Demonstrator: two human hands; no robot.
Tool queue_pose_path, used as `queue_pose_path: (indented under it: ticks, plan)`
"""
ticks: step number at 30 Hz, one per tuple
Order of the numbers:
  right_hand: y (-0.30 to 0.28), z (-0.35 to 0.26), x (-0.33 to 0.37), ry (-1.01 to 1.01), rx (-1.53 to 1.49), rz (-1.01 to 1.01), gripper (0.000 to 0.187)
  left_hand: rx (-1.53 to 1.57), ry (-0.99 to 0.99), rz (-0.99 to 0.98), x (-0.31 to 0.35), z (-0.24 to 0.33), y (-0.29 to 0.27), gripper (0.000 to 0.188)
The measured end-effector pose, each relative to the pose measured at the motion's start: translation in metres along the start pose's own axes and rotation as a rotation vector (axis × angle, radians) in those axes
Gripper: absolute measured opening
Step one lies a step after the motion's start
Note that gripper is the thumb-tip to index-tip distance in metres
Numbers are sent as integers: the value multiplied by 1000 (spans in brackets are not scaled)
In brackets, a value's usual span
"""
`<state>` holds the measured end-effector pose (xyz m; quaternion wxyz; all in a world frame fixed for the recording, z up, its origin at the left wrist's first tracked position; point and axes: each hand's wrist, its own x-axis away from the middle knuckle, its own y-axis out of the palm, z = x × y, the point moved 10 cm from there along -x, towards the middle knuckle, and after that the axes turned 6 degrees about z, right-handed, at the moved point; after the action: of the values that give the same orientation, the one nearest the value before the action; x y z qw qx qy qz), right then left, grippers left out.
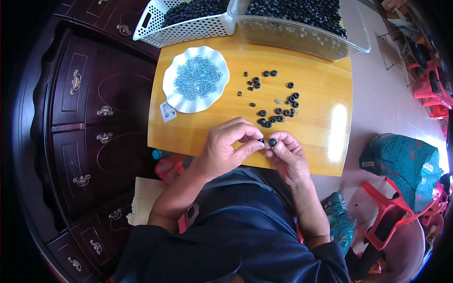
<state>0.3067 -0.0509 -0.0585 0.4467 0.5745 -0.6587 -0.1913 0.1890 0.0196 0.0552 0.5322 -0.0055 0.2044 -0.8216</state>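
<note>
Pinching between thumb and forefinger, the grip of the left hand (225,147) is holding a small dark piece (261,140), mostly hidden by the fingertips, in the head view. Grasping too, the grip of the right hand (289,158) is holding a round, glossy black part (272,142) between thumb and fingers. Both hands are meeting near the front edge of a glossy, yellow wood-grained surface (314,148), the two held items sitting just beside each other, slightly apart.

Beyond the fingers, loose black ring-shaped parts (279,111) are lying scattered on the surface, some touching in small clusters, with smaller black pieces (252,104) lying to their left and a few tiny clear pieces (278,101) resting among them. Farther left, a white plate with a scalloped rim (168,81) is carrying a heap of small, translucent bluish pieces (198,78), and a white rectangular tag (167,112) is lying beside its lower left edge. At the far side, a white perforated plastic basket (203,29) and a clear plastic bin (283,32) are standing side by side, both holding many black parts. Dark reddish-brown wooden cabinets (125,85) are lining the left; a red plastic stool (389,207) is standing at the right.
</note>
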Motion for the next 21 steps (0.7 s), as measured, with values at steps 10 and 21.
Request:
queue_pose_path:
  ticks: [10, 21]
  plan:
    - [1, 3, 2, 19, -29, -30, 25, -52, 190, 4, 4, 15, 13, 20]
    - [0, 3, 4, 49, 25, -33, 13, -67, 178, -70, 4, 18, 13, 22]
